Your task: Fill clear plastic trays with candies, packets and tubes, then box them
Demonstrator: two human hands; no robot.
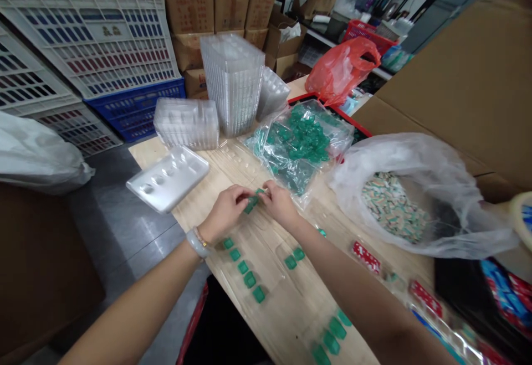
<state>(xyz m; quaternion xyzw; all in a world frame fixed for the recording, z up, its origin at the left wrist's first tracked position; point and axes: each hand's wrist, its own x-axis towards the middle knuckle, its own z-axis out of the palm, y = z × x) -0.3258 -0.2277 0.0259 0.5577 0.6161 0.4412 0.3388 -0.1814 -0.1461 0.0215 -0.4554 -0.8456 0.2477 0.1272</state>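
My left hand [224, 212] has its fingers closed on a small green plastic piece [249, 205] above the wooden table. Beside it, my right hand [279, 203] pinches at another green piece [260, 191]; the fingertips partly hide it. Nearer to me, several green pieces [243, 267] lie in a slanting row in a transparent tray. Two more green pieces [295, 258] rest under my right forearm. Another row of green pieces [331, 342] sits at the bottom edge of the view. Just beyond my hands, a transparent bag [305, 138] holds many loose green pieces.
Stacks of transparent plastic trays [233, 85] stand at the table's far side. One tray [168, 179] overhangs the left edge. To the right are a plastic bag of small patterned pieces [394, 207] and red dotted packs [366, 258]. Crates [100, 38] and cartons [187, 5] rise behind.
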